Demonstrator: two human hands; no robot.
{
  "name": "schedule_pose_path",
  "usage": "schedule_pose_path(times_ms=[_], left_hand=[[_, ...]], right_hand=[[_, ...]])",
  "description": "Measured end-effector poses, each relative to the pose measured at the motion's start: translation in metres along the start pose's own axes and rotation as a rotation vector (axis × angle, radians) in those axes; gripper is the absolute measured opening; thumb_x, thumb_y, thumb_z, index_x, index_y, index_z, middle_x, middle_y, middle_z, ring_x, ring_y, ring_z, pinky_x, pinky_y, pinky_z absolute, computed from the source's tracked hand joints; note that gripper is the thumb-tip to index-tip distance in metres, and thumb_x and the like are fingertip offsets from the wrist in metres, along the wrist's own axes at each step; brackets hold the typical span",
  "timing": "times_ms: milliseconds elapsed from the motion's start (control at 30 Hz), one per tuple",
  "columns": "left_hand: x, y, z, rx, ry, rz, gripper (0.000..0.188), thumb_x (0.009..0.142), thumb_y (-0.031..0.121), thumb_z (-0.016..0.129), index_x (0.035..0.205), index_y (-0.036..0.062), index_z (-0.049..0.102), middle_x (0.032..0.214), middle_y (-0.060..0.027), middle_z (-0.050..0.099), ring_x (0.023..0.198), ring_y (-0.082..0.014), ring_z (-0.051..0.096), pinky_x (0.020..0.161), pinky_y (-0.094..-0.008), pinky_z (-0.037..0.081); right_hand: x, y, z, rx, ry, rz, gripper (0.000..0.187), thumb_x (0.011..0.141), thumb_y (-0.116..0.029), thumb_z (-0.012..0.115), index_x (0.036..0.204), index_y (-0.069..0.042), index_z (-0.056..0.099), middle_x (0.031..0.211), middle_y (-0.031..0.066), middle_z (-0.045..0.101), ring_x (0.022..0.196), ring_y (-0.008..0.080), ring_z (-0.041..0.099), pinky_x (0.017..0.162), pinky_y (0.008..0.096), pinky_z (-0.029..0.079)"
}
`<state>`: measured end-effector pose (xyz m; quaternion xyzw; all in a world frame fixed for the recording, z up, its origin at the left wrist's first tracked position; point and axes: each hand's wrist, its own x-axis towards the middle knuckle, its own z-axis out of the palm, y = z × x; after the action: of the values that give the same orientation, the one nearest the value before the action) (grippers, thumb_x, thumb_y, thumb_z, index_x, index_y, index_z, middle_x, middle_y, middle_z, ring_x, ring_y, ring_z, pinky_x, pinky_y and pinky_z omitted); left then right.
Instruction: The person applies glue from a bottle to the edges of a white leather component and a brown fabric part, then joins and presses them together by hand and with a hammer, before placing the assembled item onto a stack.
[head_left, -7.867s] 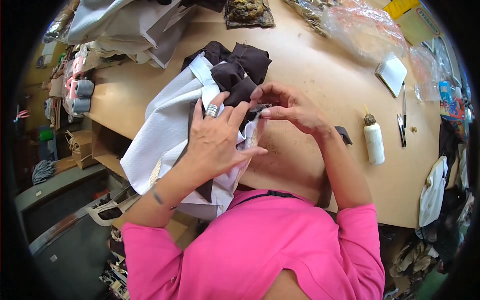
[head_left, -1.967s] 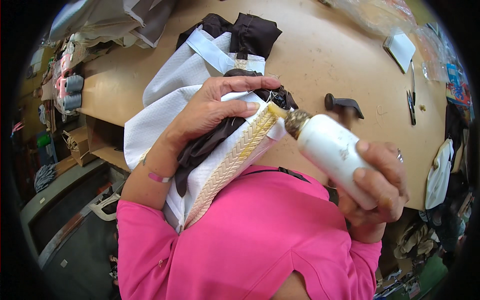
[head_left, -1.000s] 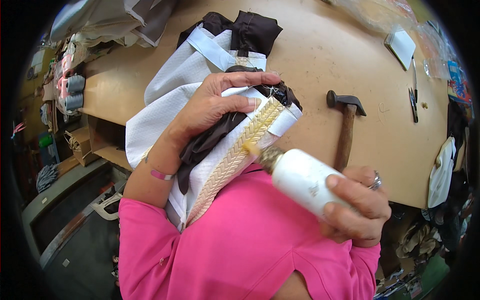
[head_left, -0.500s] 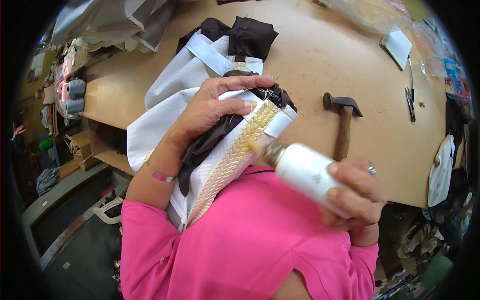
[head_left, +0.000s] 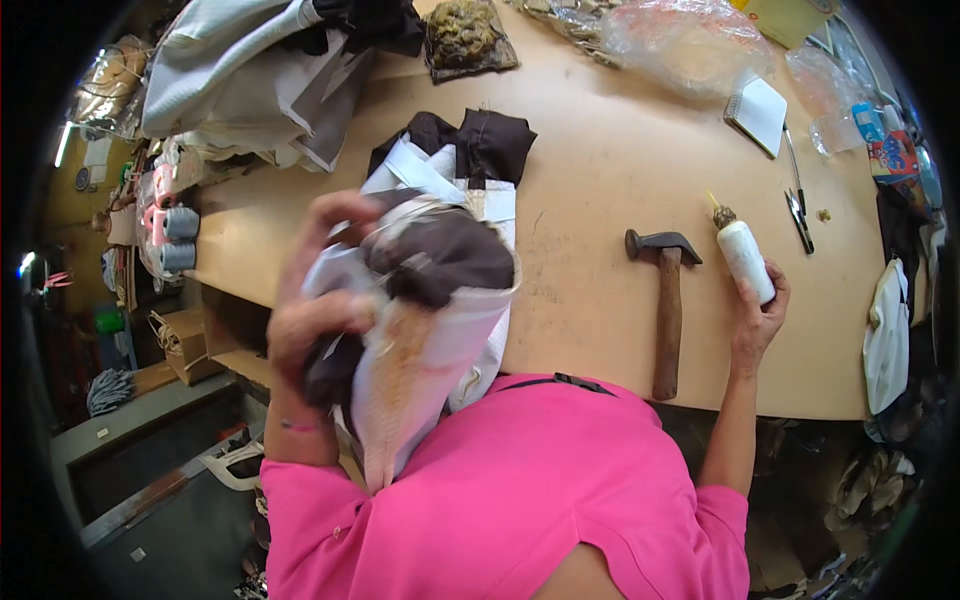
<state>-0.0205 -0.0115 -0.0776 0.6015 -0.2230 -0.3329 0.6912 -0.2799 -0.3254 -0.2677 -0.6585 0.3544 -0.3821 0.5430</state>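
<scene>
My left hand (head_left: 305,320), smeared by motion, grips a white fabric piece (head_left: 460,330) with dark brown lining (head_left: 450,250) bunched at its top. A cream braided strip (head_left: 400,350) runs down its front, blurred, with a yellowish tint. More white cloth and brown lining (head_left: 495,140) from the same work lie on the table behind it. Over at the right, the fingers of my right hand (head_left: 758,318) are wrapped round the lower end of a white squeeze bottle (head_left: 743,258). The bottle's crusted brown neck and thin yellow tip point away from me.
A hammer (head_left: 670,310) with a wooden handle lies between my hands. Beyond the bottle are a notepad (head_left: 757,112), a pen (head_left: 800,222) and clear plastic wrap (head_left: 680,45). White and brown cloth (head_left: 250,80) is heaped far left, near grey thread spools (head_left: 180,240).
My right hand has carried the bottle away from the braided strip, out to the right past the hammer. My left hand has moved the fabric piece left and turned its lined end up.
</scene>
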Motion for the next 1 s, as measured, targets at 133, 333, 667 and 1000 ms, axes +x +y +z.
schedule_pose_path(times_ms=[133, 333, 667, 1000], left_hand=[[-0.015, 0.026, -0.034, -0.4, -0.38, 0.316, 0.043, 0.067, 0.005, 0.062, 0.101, 0.0064, 0.036, 0.065, -0.0111, 0.048, 0.048, -0.0118, 0.047, 0.045, -0.0202, 0.042], [-0.02, 0.05, -0.012, -0.661, -0.655, 0.519, 0.01, 0.082, -0.005, 0.042, 0.087, 0.0012, 0.036, 0.06, -0.0264, 0.051, 0.046, -0.0244, 0.05, 0.04, -0.0301, 0.043], [-0.026, 0.09, 0.009, -0.578, -0.641, 0.71, 0.002, 0.083, -0.001, 0.041, 0.086, -0.0013, 0.04, 0.077, -0.0281, 0.052, 0.058, -0.0229, 0.051, 0.051, -0.0319, 0.043], [0.018, 0.174, -0.012, 0.748, 0.082, 0.684, 0.026, 0.079, 0.003, 0.045, 0.105, -0.002, 0.045, 0.095, -0.0173, 0.055, 0.093, -0.0199, 0.049, 0.077, -0.0303, 0.04]], right_hand=[[-0.003, -0.019, 0.017, -0.411, 0.022, -0.15, 0.039, 0.074, -0.006, 0.06, 0.11, -0.003, 0.045, 0.117, 0.0098, 0.044, 0.107, 0.0233, 0.043, 0.091, 0.0329, 0.035], [0.007, -0.131, 0.098, -0.213, -0.631, -0.265, 0.041, 0.07, -0.011, 0.061, 0.109, -0.004, 0.049, 0.116, 0.013, 0.048, 0.111, 0.0299, 0.041, 0.096, 0.0394, 0.028], [-0.008, -0.24, 0.27, 0.849, -1.81, -0.137, 0.052, 0.073, -0.024, 0.064, 0.117, -0.002, 0.045, 0.111, 0.0045, 0.052, 0.101, 0.0114, 0.046, 0.089, 0.0271, 0.035], [0.017, -0.297, 0.246, 0.48, -0.343, -0.659, 0.013, 0.076, -0.004, 0.054, 0.088, 0.0, 0.052, 0.077, 0.0102, 0.056, 0.07, 0.0163, 0.053, 0.065, 0.0265, 0.042]])
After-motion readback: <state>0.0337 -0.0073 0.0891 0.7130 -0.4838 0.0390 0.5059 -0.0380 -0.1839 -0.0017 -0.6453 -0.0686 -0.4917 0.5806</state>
